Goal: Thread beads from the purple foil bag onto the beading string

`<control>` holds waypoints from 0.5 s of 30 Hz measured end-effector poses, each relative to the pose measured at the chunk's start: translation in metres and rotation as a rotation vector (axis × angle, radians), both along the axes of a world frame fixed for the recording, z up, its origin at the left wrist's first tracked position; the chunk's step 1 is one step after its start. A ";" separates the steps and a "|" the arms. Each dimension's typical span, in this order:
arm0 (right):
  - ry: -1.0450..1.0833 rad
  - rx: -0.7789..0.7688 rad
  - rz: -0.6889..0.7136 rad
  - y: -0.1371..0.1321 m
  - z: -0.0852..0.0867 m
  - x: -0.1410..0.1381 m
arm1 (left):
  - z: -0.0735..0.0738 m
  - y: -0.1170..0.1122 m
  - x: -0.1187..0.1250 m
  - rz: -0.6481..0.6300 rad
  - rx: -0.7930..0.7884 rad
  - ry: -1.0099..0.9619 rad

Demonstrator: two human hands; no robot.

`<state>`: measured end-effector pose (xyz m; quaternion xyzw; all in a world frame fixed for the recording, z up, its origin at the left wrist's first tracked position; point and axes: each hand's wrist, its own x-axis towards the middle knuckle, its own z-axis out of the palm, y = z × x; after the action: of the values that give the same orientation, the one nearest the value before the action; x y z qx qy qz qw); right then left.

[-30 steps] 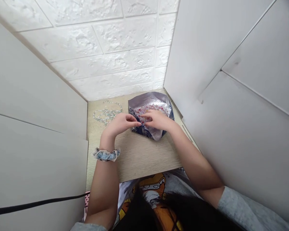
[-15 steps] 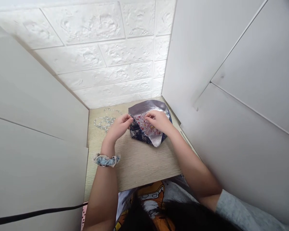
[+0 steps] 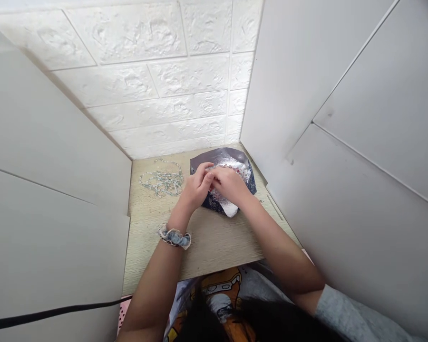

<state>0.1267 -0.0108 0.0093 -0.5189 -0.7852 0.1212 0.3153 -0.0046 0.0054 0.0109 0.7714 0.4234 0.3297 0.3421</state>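
A crinkled silver foil bag (image 3: 231,156) with a dark blue printed outside lies open on the pale wood-grain desk (image 3: 214,242), in the desk's far right corner, close to the white brick-pattern wall (image 3: 164,90) and the plain white panel (image 3: 306,95) on the bag's right. Both hands are over the bag's open mouth and cover most of it.

The left hand (image 3: 197,186) comes in from the bag's left with its fingers (image 3: 206,170) curled and bunched, and their tips meet the right hand. The right hand (image 3: 230,183) lies palm down across the middle of the bag, with its fingers bent toward the left hand. The two hands touch at the fingertips. Whether anything small is pinched between them cannot be told, since the fingers hide it. A few small pink and white beads (image 3: 238,169) show inside the bag, just beyond the right hand.

Left of the bag, well apart from both hands, a loose tangle of pale beaded strands (image 3: 162,180) lies on the desk. A light blue fabric scrunchie (image 3: 174,237) is on the left wrist, on the near side of the bag. A black cable (image 3: 50,313) runs across the white panel far to the bag's near left.
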 end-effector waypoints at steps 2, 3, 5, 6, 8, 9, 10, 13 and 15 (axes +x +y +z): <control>0.017 -0.006 -0.001 -0.001 0.000 0.001 | 0.001 -0.001 0.001 -0.014 0.018 0.060; 0.021 -0.010 -0.012 -0.001 -0.001 0.002 | 0.001 -0.001 0.001 -0.010 0.029 0.080; 0.012 -0.026 -0.037 0.000 -0.002 0.005 | 0.001 -0.001 0.001 0.008 0.047 0.122; 0.004 -0.040 -0.042 0.000 -0.002 0.006 | 0.001 0.000 0.001 0.021 0.051 0.152; -0.011 -0.075 -0.042 0.001 -0.004 0.010 | 0.001 0.002 -0.001 0.050 0.056 0.222; -0.017 -0.095 -0.040 0.002 -0.004 0.013 | 0.001 0.003 -0.002 0.056 0.056 0.250; -0.025 -0.113 -0.041 0.002 -0.005 0.015 | 0.001 0.005 -0.003 0.057 0.054 0.269; -0.063 -0.143 -0.082 0.005 -0.006 0.022 | 0.001 0.008 -0.009 0.058 0.029 0.281; -0.097 -0.152 -0.119 0.007 -0.007 0.025 | 0.001 0.011 -0.012 0.103 0.002 0.236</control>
<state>0.1514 -0.0042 0.0019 -0.5922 -0.7561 0.1361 0.2432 -0.0166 0.0162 0.0117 0.7823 0.4994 0.2544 0.2717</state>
